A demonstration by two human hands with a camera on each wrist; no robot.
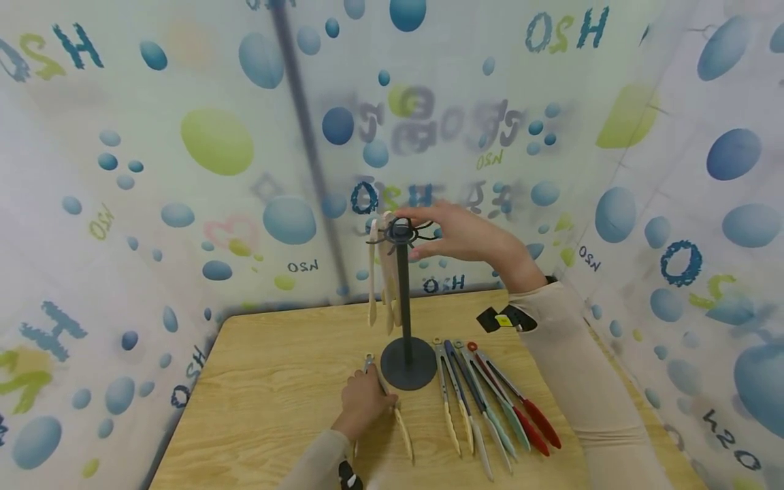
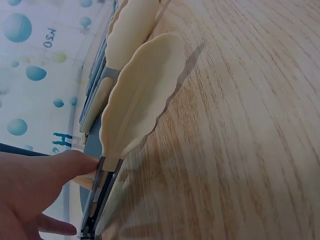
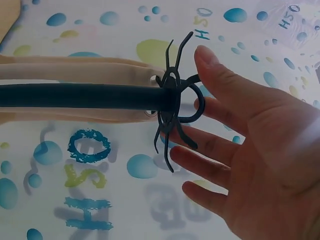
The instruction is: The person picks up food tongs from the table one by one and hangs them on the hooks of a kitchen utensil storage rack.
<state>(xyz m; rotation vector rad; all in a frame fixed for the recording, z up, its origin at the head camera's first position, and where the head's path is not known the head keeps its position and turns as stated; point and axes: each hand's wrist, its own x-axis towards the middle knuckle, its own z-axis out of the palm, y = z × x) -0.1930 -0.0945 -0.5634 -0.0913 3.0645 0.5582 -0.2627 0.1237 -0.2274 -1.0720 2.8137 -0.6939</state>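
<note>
A dark metal rack (image 1: 402, 292) with curved hooks stands upright on the table, a ring on its top. Several beige utensils (image 1: 372, 279) hang from its left hooks. Around the rack's top, my right hand (image 1: 462, 233) reaches with spread fingers; in the right wrist view its thumb and fingers (image 3: 210, 165) lie about the hooks (image 3: 175, 100). Left of the rack base, my left hand (image 1: 363, 401) holds a pair of tongs with cream scalloped heads (image 2: 142, 95) lying on the table. Its thumb (image 2: 75, 162) presses at the metal arm just below one head.
Right of the base, several tongs lie fanned out: cream-tipped ones (image 1: 449, 415), green-tipped ones (image 1: 517, 427) and red-tipped ones (image 1: 539, 418). The wooden table (image 1: 275, 381) ends at a patterned curtain (image 1: 153, 272) at the back and sides.
</note>
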